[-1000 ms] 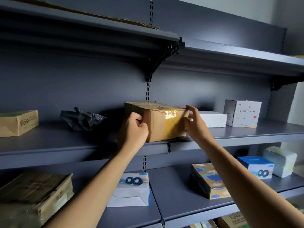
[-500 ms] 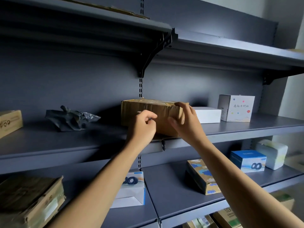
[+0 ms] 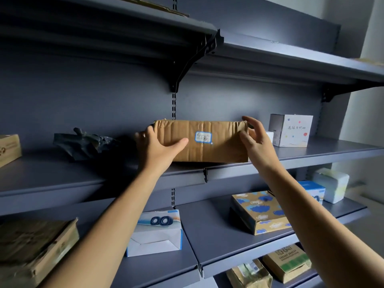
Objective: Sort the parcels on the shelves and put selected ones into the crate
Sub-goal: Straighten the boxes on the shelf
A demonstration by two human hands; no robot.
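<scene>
A brown cardboard parcel [image 3: 218, 146] lies on the middle shelf [image 3: 311, 157], its long face with a small blue-framed label turned toward me. My left hand [image 3: 158, 148] grips the parcel's left end, with the thumb stretched across the front face. At the right end is my right hand [image 3: 256, 142], fingers spread and relaxed, with the thumb beside the creased right edge. No crate is in view.
On the same shelf are a crumpled black bag [image 3: 83, 142], a white dotted box [image 3: 291, 129] and a brown box [image 3: 8, 148]. The lower shelf holds a speaker box [image 3: 155, 231], a cloud-patterned box [image 3: 259, 210], a blue box [image 3: 314, 190] and a white pack [image 3: 332, 183].
The parcel has been turned so its long labelled face points at me. My hands moved apart to its two ends, and the right hand's fingers opened.
</scene>
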